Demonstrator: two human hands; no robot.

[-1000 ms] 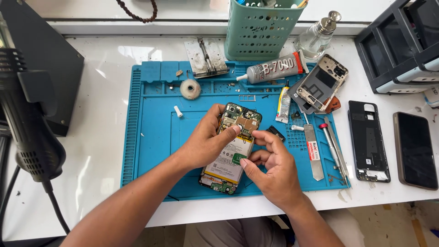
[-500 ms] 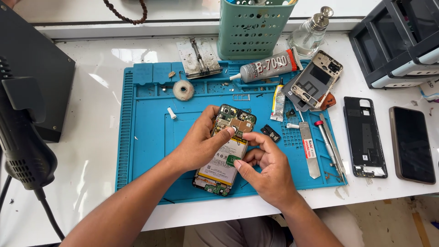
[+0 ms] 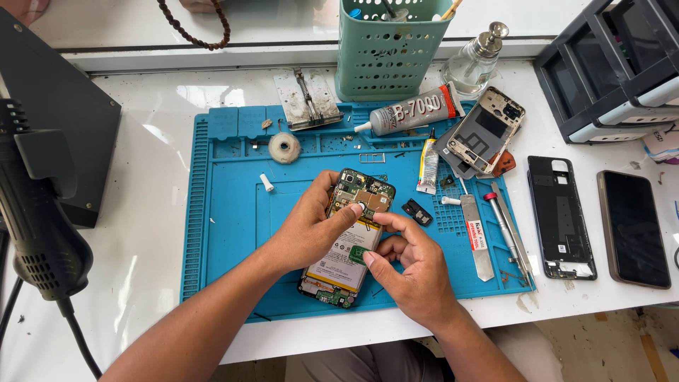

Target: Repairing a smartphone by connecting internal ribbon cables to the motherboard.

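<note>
**Two hands on an opened phone**

Two bare hands meet over an opened phone (image 3: 348, 240), its back cover off, which lies tilted on the blue work mat (image 3: 226, 212), top end pointing away from the person. In the head view, the only view, the left hand (image 3: 305, 228) lies across the phone's left edge, its fingers curled over the upper half, one fingertip pressed on the circuit board near the camera end. The right hand (image 3: 412, 265) sits at the phone's right side; its thumb and forefinger are pinched on a small green part (image 3: 358, 255) held against the pale battery area in the middle of the phone.

Just right of that pinch a small black part (image 3: 416, 211) lies loose on the mat. Further right are a flat metal pry tool (image 3: 477, 237) and a pair of tweezers (image 3: 511, 233), side by side. Beyond the fingertips, further from the person, lie a grey glue tube (image 3: 417, 112), a small white tube (image 3: 428, 162) and a phone frame (image 3: 486, 132). A roll of tape (image 3: 284, 148) sits up and to the left of the left hand. Off the mat, well right of both hands, a black back cover (image 3: 561, 216) and a dark phone (image 3: 632, 228) rest on the white table (image 3: 148, 141).
</note>
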